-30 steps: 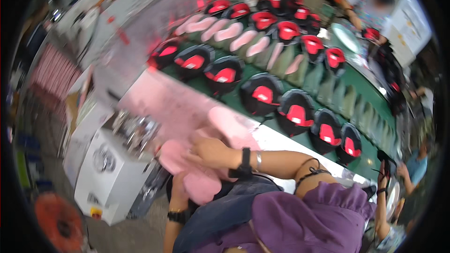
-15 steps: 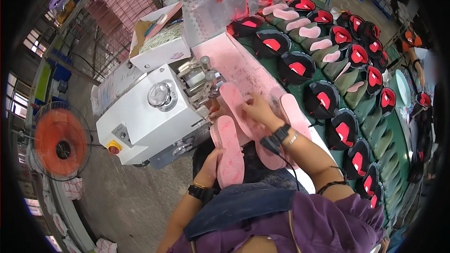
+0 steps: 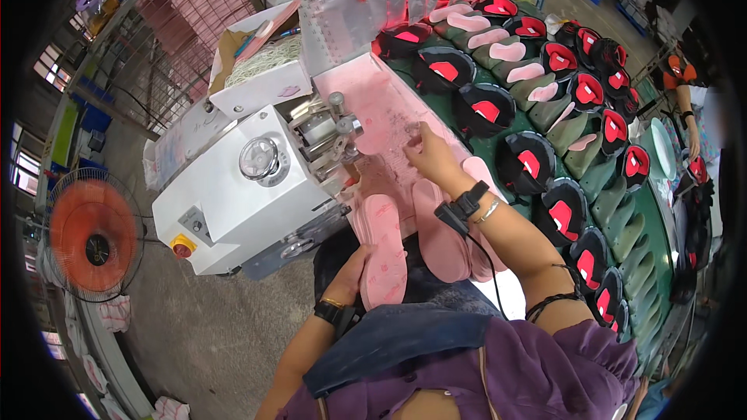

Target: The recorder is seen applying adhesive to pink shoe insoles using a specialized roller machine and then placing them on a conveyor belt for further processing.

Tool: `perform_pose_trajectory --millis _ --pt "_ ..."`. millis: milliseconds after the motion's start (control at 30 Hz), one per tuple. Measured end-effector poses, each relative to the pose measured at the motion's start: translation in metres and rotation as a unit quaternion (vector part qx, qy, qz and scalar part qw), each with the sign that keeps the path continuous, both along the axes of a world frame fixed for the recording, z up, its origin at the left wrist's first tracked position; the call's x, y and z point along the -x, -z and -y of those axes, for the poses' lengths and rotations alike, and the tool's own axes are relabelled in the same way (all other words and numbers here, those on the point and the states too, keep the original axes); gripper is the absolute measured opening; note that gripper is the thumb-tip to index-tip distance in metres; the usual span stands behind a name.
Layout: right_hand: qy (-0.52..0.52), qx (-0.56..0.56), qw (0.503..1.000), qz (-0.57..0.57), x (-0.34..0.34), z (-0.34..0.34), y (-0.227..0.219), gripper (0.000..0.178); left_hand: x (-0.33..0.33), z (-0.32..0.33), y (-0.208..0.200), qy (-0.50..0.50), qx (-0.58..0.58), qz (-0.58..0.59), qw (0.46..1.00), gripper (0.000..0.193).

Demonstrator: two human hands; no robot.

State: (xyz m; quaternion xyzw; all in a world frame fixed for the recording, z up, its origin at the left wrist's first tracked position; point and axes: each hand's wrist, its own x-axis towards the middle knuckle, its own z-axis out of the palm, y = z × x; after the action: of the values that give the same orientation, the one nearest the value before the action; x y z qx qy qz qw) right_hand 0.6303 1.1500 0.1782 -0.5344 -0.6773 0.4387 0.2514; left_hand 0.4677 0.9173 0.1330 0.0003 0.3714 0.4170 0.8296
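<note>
My left hand [image 3: 350,276] grips a small stack of pink insoles [image 3: 383,257] from its left side, above my lap. My right hand [image 3: 436,159] hovers over the dusty pink worktop [image 3: 366,97], fingertips pinched together; whether anything small is between them I cannot make out. Below my right wrist lies another pile of pink insoles [image 3: 440,237], with more insoles partly hidden behind my forearm. Just left of the worktop stands a white machine [image 3: 241,187] with a dial and metal rollers [image 3: 342,128], close to the tips of the insoles in my left hand.
Right of the worktop, a green table [image 3: 650,225] carries rows of black shoe uppers [image 3: 525,163] with red linings, plus green pieces and pink insoles. A white box [image 3: 261,82] of stringy material sits behind the machine. An orange fan [image 3: 97,237] stands left. Another person's hand [image 3: 692,140] shows far right.
My right hand has let go of the single insole it held by the rollers and risen slightly. The left hand still grips its stack. The whole view has shifted a little.
</note>
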Motion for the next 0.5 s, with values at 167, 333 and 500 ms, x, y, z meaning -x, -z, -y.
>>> perform_pose_trajectory --millis 167,333,500 --pt "-0.007 -0.262 0.963 0.066 -0.015 -0.002 0.012 0.030 -0.010 -0.006 0.007 0.000 0.023 0.029 0.999 0.055" --pt "-0.006 0.022 0.999 0.029 0.027 0.009 0.046 0.042 -0.012 0.004 0.039 -0.022 0.037 0.032 0.999 0.044" --pt "0.076 0.002 0.996 -0.056 0.074 -0.022 0.069 0.047 -0.010 0.022 0.031 -0.037 0.027 -0.032 0.998 0.034"
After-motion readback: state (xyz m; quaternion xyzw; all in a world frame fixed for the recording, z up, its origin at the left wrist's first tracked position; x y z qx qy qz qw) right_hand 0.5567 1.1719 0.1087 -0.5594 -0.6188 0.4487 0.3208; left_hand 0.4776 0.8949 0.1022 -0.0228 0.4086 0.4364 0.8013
